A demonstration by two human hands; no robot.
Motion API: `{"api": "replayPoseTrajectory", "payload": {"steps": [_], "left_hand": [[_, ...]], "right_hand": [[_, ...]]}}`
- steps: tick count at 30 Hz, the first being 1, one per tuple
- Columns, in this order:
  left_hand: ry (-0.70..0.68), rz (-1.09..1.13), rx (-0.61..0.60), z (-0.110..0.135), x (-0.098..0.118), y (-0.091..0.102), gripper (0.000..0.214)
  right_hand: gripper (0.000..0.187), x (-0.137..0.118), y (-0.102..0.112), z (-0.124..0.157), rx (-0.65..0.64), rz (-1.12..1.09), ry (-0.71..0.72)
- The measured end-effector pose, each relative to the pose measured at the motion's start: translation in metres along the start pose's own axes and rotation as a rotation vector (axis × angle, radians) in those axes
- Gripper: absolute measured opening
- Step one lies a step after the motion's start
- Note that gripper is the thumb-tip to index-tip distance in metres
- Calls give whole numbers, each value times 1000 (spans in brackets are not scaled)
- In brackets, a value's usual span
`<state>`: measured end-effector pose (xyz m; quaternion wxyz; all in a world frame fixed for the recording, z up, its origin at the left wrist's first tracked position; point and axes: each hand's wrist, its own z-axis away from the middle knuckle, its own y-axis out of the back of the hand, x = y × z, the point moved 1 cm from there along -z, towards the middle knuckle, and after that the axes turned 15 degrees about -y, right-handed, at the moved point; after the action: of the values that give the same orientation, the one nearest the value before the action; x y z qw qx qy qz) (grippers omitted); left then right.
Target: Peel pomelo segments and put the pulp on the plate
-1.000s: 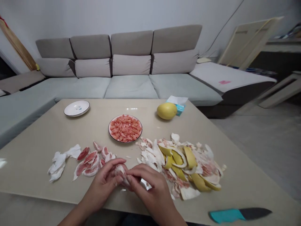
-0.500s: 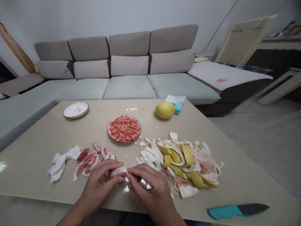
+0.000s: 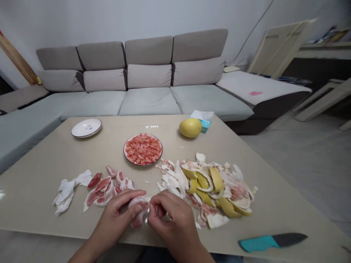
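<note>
The left hand [image 3: 113,219] and the right hand [image 3: 174,221] are holding a pink pomelo piece [image 3: 139,210] just over the tabletop [image 3: 35,204], and both grips are clamped on it. The piece is sitting between the hands. From the hands, a plate of chopped pomelo [image 3: 143,149] is sitting at twelve o'clock, a heap of peel [image 3: 208,193] is lying at two o'clock, and a blue-handled knife [image 3: 271,241] is lying at four o'clock.

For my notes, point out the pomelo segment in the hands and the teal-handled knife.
Pomelo segment [image 3: 141,203], head view, on its flesh.
Teal-handled knife [image 3: 257,243], head view, on the handle.
</note>
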<state>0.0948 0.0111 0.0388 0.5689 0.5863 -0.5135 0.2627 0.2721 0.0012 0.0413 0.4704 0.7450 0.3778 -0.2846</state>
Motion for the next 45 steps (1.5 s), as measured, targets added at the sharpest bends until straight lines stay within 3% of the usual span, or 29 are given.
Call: {"api": "replayPoseTrajectory", "payload": {"steps": [7,10,13,19,30,34,40,43,45], "left_hand": [[98,126,-117,-1,-2,3,42],[153,199,-135,3,-7,4,48],[219,303,-88,6,-12,3,53],[161,423,52,3,-12,-1,37],[182,368,-57,2,-11,-7,37],[182,484,-75,3,-9,-9,36],[271,854,-89,3,-8,-17,38],[220,848,-123,3,-8,-21,39],[198,784,-138,4,-9,-23,54]], "right_hand": [[17,0,-3,1,19,22,55],[16,3,4,-5,20,6,-5],[17,5,14,-12,-50,-72,-74],[29,-2,8,-7,-252,-227,64],[18,3,-1,0,-76,60,114],[17,3,2,-4,-80,-9,47],[15,5,6,-11,-125,-119,-125],[15,6,6,-12,-164,-171,-225],[13,6,4,-12,-220,-248,-337]]}}
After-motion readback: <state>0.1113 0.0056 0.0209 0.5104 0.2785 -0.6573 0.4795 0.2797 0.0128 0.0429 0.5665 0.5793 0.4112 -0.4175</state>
